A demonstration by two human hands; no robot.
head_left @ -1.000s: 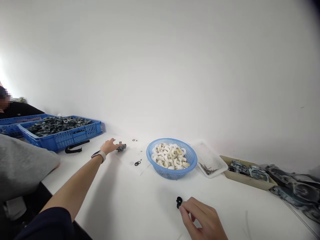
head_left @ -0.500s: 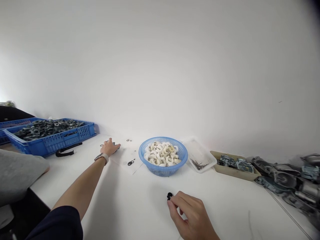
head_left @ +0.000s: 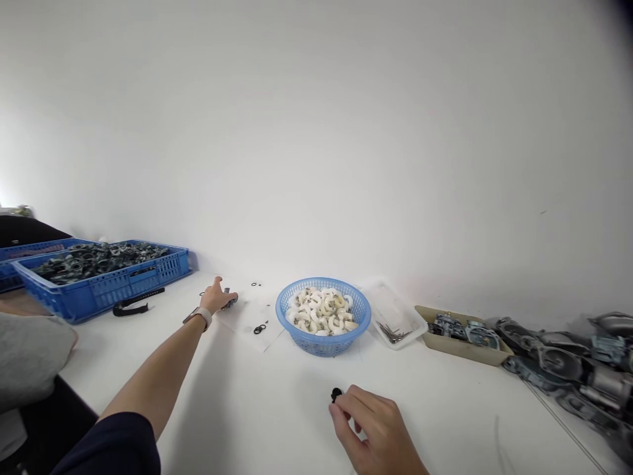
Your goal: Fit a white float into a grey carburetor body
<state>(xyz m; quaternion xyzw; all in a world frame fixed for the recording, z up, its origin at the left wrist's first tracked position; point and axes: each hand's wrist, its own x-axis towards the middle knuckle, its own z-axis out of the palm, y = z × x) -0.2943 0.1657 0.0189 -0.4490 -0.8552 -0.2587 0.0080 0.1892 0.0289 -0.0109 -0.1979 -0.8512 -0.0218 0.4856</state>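
Note:
My left hand, with a watch on its wrist, reaches to the back left of the white table. Its fingers touch a small grey metal part, which they partly hide. Low in the middle, my right hand is closed, its thumb and index finger pinching a small black piece. Between the hands and farther back sits a round blue basket filled with white curved pieces. Black rings lie on the table to the right of my left hand.
Blue crates of dark metal parts stand at the left, with a black strap before them. Right of the basket are a white tray with thin metal pins, a beige tray and piled metal parts. Grey cloth shows at the left edge.
The view has tilted up slightly. My left hand has turned a little at the grey part, and more of that part shows. My right hand still pinches the black piece.

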